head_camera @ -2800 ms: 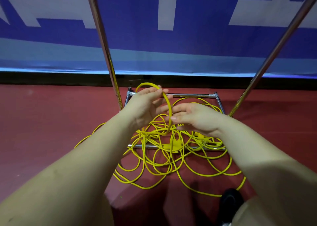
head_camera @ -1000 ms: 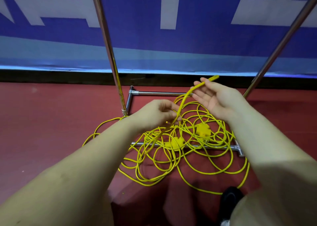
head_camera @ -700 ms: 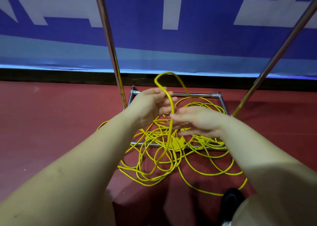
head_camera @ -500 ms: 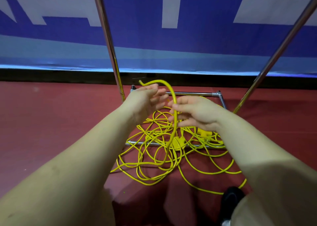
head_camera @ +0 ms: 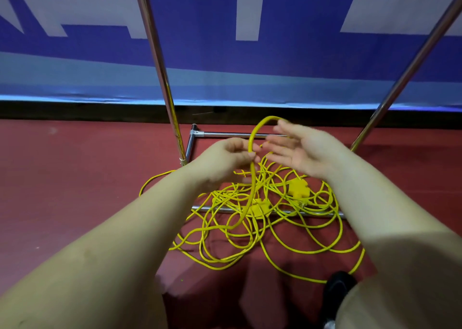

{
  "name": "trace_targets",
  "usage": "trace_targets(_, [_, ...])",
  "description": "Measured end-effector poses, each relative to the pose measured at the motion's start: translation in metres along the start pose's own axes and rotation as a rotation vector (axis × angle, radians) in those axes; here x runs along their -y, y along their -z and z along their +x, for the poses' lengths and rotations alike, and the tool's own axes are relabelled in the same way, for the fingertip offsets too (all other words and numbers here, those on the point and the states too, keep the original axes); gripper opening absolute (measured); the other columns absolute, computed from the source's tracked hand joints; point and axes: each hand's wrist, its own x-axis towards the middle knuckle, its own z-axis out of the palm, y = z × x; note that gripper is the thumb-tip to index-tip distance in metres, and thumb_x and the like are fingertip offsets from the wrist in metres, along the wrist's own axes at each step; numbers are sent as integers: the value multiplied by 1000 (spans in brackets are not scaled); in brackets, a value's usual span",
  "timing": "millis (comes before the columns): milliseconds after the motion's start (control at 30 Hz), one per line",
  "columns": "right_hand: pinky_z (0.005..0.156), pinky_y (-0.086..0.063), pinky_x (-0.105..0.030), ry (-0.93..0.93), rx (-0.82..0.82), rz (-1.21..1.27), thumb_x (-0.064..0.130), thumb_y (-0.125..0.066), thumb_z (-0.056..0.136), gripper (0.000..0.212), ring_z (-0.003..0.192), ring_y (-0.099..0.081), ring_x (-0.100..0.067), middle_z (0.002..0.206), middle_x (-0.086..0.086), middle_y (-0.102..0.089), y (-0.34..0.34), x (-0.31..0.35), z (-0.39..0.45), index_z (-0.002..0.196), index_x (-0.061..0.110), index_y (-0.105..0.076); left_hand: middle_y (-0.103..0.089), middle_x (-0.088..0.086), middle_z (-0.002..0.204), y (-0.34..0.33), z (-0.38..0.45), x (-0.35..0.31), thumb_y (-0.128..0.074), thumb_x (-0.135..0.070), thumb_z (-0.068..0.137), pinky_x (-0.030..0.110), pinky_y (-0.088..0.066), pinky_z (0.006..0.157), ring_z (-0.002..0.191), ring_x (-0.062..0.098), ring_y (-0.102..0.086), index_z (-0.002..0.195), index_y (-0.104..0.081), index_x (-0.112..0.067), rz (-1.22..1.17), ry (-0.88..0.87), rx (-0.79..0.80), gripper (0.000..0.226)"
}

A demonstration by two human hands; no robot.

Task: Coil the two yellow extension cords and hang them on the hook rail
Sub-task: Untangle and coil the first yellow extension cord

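Red floor [head_camera: 75, 178]; cord [head_camera: 252, 191] pinched by left fingers [head_camera: 246, 151].

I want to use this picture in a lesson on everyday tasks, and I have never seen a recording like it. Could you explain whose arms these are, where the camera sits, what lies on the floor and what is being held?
There is no machine here. A person wears a wide-angle camera on the head, looking forward and down, so both bare forearms reach into the picture from below.

On the red floor lies a loose tangle of yellow cord with two yellow socket blocks in it. It is spread over the chrome base frame of a metal stand, whose two poles rise out of view. A blue and white banner hangs behind.

The left hand pinches one strand, which arches up as a loop towards the right hand. That hand is open, fingers spread, beside the loop; it is blurred, so whether it touches the loop is unclear.
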Motion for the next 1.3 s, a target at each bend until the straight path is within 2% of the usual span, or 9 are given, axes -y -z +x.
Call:
trace_targets(133, [92, -47, -39, -151, 274, -478, 24, -52, 92, 12, 98, -63, -18, 101, 1, -67, -8, -14, -13, 98, 20, -61, -66, -3, 69, 6, 4, -8, -45, -2, 96, 27, -58, 54, 58, 8, -65, 92, -58, -12, -396, -46, -150, 18])
trace_targets(267, [83, -54, -32, -111, 367, -545, 7, -46, 95, 16, 86, -68, -11, 88, 2, -68, -11, -21, -16, 99, 17, -58, -65, 1, 81, 16, 9, -12, -45, -5, 97, 28, -59, 62, 66, 10, -67, 97, -57, -12, -545, -87, -257, 15])
trace_targets(400, [64, -58, -28, 25, 250, -269, 1, -40, 95, 21, 70, -70, -9, 76, 2, -69, -10, -7, -14, 96, 13, -58, -68, 10, 104, 15, 10, -5, -48, -18, 97, 39, -51, 86, 90, 22, -65, 108, -54, -15, -330, 34, -164, 13])
trace_targets(633, [50, -56, -26, 137, -82, 298, 5, -42, 97, 15, 59, -70, -13, 60, 1, -69, 8, 9, -2, 90, 8, -54, -60, -1, 88, 3, 1, 2, -52, -4, 94, 22, -44, 73, 81, 11, -55, 99, -57, -21, 263, -21, 85, 18])
trace_targets(767, [61, -59, -31, 70, -19, 70, 12, -47, 95, 10, 89, -68, -22, 87, -8, -69, 6, 2, -3, 97, 8, -57, -59, -3, 78, 2, -1, -1, -53, -2, 93, 24, -47, 61, 70, 7, -58, 93, -57, -18, 276, -34, 8, 16])
trace_targets(867, [79, -54, -37, -56, 105, -264, 19, -52, 92, 24, 103, -60, -24, 112, -8, -61, 5, -6, -5, 115, 13, -56, -60, -3, 78, 3, 0, -5, -48, -1, 95, 30, -55, 60, 71, 7, -62, 91, -56, -16, 3, -31, -66, 18])
trace_targets(1033, [83, -44, -25, -110, 355, -782, 20, -54, 92, 7, 93, -58, -10, 103, 3, -66, -7, -27, -11, 96, 22, -60, -59, 1, 80, 11, 3, -14, -44, 0, 96, 36, -59, 60, 66, 8, -66, 93, -53, -13, -474, -88, -162, 15])
trace_targets(1167, [73, -51, -19, -21, 333, -683, 13, -48, 95, 12, 79, -66, -4, 87, 6, -67, -10, -22, -11, 94, 18, -59, -62, 2, 79, 17, 3, -17, -45, -6, 97, 34, -59, 64, 65, 11, -67, 89, -54, -13, -507, -70, -202, 13])
trace_targets(1300, [65, -56, -23, 98, 171, -357, 11, -45, 96, 15, 66, -67, -4, 82, 1, -64, -6, -7, -7, 92, 17, -58, -65, 2, 92, 15, 3, -6, -48, -11, 97, 34, -50, 81, 81, 14, -62, 100, -56, -17, -132, 74, -81, 11])
